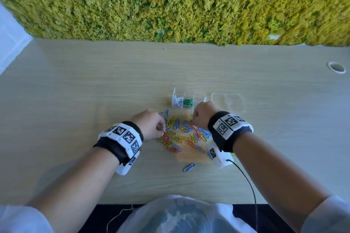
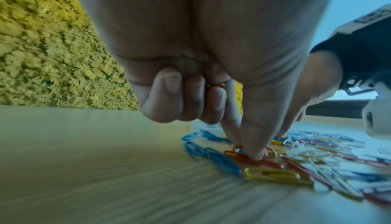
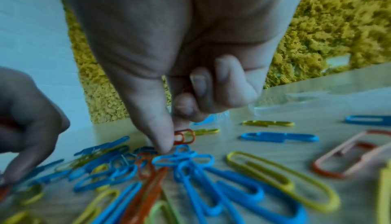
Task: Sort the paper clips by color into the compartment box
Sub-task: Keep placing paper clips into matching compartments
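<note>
At the head view's centre, the left hand (image 1: 151, 126) pinches a red clip (image 2: 249, 158) on the desk (image 1: 75, 91). The right hand (image 1: 203, 114) pinches another red clip (image 3: 184, 136) in the pile (image 1: 181, 134). The compartment box (image 1: 182, 100) sits just above, with bare desk wide on both sides.

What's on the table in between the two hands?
In the head view, the loose pile of paper clips, blue, yellow and red mixed, lies between the left hand and the right hand, both reaching into it.
</note>
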### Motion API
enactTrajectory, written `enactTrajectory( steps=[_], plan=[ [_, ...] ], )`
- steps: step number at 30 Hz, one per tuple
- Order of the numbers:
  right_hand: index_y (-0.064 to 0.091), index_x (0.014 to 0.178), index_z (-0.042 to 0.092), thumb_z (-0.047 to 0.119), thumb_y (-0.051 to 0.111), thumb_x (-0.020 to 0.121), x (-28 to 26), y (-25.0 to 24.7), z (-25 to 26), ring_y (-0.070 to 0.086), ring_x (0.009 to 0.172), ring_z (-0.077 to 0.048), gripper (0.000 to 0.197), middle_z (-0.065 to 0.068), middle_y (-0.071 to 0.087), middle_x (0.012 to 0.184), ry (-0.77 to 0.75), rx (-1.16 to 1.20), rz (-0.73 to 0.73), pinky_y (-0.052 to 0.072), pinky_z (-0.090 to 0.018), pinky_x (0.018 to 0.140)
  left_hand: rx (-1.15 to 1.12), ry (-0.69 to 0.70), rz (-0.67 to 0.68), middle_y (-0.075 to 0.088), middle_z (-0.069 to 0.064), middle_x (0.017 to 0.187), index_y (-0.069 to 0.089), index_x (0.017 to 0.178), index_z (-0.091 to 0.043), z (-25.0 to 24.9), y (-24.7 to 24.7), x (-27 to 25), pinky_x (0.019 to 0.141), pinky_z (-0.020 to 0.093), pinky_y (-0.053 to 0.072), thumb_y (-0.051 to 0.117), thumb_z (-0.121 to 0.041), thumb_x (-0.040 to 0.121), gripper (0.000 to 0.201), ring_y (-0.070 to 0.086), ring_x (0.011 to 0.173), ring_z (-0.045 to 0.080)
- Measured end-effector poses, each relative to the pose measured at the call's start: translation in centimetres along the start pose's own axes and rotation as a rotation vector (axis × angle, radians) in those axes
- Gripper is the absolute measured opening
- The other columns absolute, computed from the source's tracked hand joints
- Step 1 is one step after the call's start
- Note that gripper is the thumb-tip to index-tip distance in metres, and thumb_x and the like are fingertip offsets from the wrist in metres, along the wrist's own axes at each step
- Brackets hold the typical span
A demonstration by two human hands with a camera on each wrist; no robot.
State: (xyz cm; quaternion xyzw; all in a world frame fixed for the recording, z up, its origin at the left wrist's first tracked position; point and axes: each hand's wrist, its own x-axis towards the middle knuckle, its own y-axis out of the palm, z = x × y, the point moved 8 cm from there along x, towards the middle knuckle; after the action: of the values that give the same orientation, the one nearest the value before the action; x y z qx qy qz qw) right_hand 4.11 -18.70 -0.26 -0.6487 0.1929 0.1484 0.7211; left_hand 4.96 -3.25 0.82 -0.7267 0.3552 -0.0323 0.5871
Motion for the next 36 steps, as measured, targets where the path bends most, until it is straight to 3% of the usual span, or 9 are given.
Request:
enactTrajectory(
  steps=[4, 7, 11, 13, 17, 23, 27, 30, 36],
  plan=[
    [0.073, 0.087, 0.007, 0.020, 0.062, 0.083, -0.1, -0.1, -2.3, 0.065, 0.087, -0.020, 0.017, -0.004, 0.071, 0.094, 0.050, 0.361, -0.068, 0.053, -0.027, 0.073, -0.059, 0.007, 0.002, 0.051, -0.016, 0.068, 0.066, 0.079, -0.025, 0.2, 0.0, 0.0, 0.054, 0.019, 0.037, 0.061, -0.021, 0.083, 0.008, 0.048, 0.060, 0.004],
    [0.068, 0.075, 0.012, 0.015, 0.069, 0.083, -0.8, 0.4, -3.6, 0.052, 0.059, -0.012, 0.008, -0.001, 0.062, 0.071, 0.079, 0.763, -0.069, 0.042, -0.022, 0.055, -0.194, -0.012, -0.041, 0.054, -0.015, 0.066, 0.062, 0.074, -0.025, 0.9, -0.1, 0.0, 0.054, 0.013, 0.036, 0.063, -0.017, 0.079, 0.010, 0.051, 0.063, 0.007],
    [0.061, 0.083, 0.010, -0.001, 0.050, 0.092, -2.1, 2.5, -4.0, 0.048, 0.040, -0.007, 0.018, -0.005, 0.056, 0.060, 0.143, 1.698, 0.031, 0.042, -0.016, 0.039, -0.540, -0.074, -0.019, 0.057, -0.003, 0.063, 0.058, 0.067, -0.020, 2.0, 0.6, 0.1, 0.050, 0.018, 0.038, 0.066, -0.008, 0.077, 0.018, 0.048, 0.051, 0.009],
    [0.058, 0.080, 0.010, 0.001, 0.042, 0.093, -2.8, 3.4, -4.1, 0.052, 0.040, -0.010, 0.022, -0.003, 0.056, 0.055, 0.206, 1.919, 0.079, 0.043, -0.015, 0.037, -0.858, -0.088, 0.039, 0.053, 0.004, 0.060, 0.057, 0.070, -0.012, 1.9, 1.3, -0.3, 0.039, 0.018, 0.033, 0.062, 0.004, 0.082, 0.020, 0.039, 0.038, 0.007],
    [0.054, 0.075, 0.008, 0.005, 0.048, 0.090, -3.6, 3.9, -4.5, 0.045, 0.040, -0.014, 0.016, -0.005, 0.044, 0.059, 0.223, 1.545, 0.028, 0.034, -0.016, 0.036, -1.269, -0.107, 0.108, 0.059, 0.004, 0.066, 0.063, 0.093, -0.009, 1.7, 2.1, -0.6, 0.040, 0.020, 0.043, 0.044, 0.010, 0.090, 0.027, 0.046, 0.040, 0.008],
    [0.072, 0.079, 0.011, 0.033, 0.067, 0.081, -4.0, 2.5, -2.9, 0.059, 0.073, -0.020, 0.022, 0.000, 0.059, 0.074, 0.118, 0.445, -0.068, 0.050, -0.029, 0.067, -1.538, -0.191, 0.251, 0.041, -0.002, 0.056, 0.043, 0.069, -0.014, 0.7, 3.1, -1.1, 0.038, 0.018, 0.038, 0.034, -0.012, 0.082, 0.016, 0.042, 0.039, 0.011],
    [0.060, 0.061, 0.016, 0.038, 0.065, 0.080, -3.6, 2.6, -2.6, 0.059, 0.069, -0.021, 0.030, -0.002, 0.057, 0.066, 0.174, 0.313, -0.056, 0.051, -0.028, 0.060, -1.182, -0.218, 0.088, 0.036, -0.004, 0.055, 0.042, 0.066, -0.017, 2.0, 2.9, -0.4, 0.036, 0.014, 0.024, 0.054, -0.012, 0.090, 0.028, 0.031, 0.036, 0.005],
    [0.060, 0.064, 0.013, 0.041, 0.059, 0.083, -3.5, 2.4, -2.5, 0.057, 0.073, -0.023, 0.033, -0.004, 0.058, 0.070, 0.176, 0.280, -0.051, 0.049, -0.028, 0.063, -0.631, -0.126, -0.057, 0.040, -0.010, 0.044, 0.051, 0.064, -0.021, 2.8, 1.0, 0.0, 0.042, 0.018, 0.029, 0.070, -0.018, 0.082, 0.026, 0.033, 0.036, 0.003],
    [0.058, 0.063, 0.014, 0.034, 0.056, 0.085, -4.0, 2.0, -3.0, 0.052, 0.070, -0.018, 0.030, -0.004, 0.063, 0.079, 0.163, 0.446, -0.038, 0.041, -0.023, 0.058, -0.057, -0.034, -0.064, 0.049, -0.013, 0.064, 0.070, 0.091, -0.029, 1.1, -0.4, -0.3, 0.054, 0.022, 0.035, 0.066, -0.028, 0.082, 0.009, 0.049, 0.063, 0.010]
  ],
)
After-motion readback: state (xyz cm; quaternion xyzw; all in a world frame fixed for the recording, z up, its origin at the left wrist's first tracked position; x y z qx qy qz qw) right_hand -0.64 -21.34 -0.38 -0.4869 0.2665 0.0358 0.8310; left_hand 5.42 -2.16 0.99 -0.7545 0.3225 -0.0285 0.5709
